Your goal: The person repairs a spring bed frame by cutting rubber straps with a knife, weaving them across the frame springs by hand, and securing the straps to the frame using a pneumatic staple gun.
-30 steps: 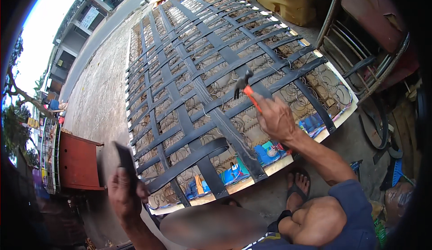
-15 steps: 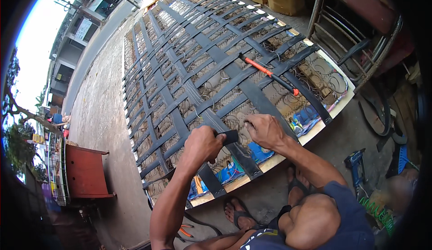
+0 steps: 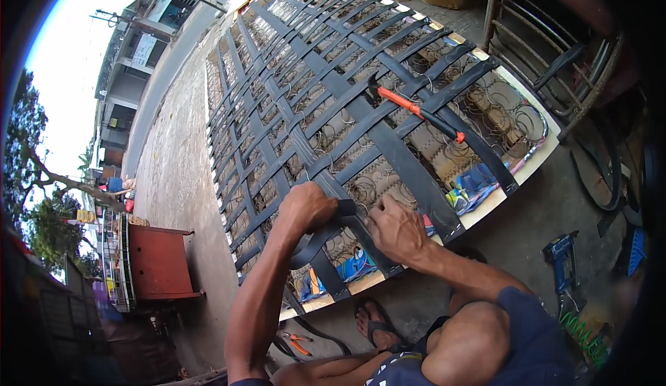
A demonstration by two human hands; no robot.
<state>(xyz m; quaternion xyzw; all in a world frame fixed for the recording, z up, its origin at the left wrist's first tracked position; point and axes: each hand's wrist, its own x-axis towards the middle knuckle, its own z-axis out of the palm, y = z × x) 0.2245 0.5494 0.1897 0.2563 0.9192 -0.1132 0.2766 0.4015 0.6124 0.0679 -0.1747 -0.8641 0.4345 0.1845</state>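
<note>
My left hand (image 3: 305, 204) is closed around a black rubber strap (image 3: 345, 207), whose short end sticks out past the thumb toward my right hand. A loop of the same strap hangs below the fist. My right hand (image 3: 401, 232) has its fingers curled in a pinch at the edge of a lengthwise strap (image 3: 322, 178); what lies between the fingertips is hidden. Both hands are over the near end of a long frame (image 3: 534, 153) of coil springs, covered by a woven grid of black straps. A hammer (image 3: 420, 112) with a red and black handle lies on the grid.
Orange-handled pliers (image 3: 298, 344) lie on the ground near my foot. A blue staple gun (image 3: 562, 261) with a green coiled hose (image 3: 583, 337) is at the right. Metal chair frames (image 3: 548, 73) stand beyond the frame's right side, and a red cabinet (image 3: 163, 261) stands left.
My right hand has come down and nearer to the left, to the lengthwise strap's edge. The left hand has risen slightly with the strap. The whole view has shifted a little.
</note>
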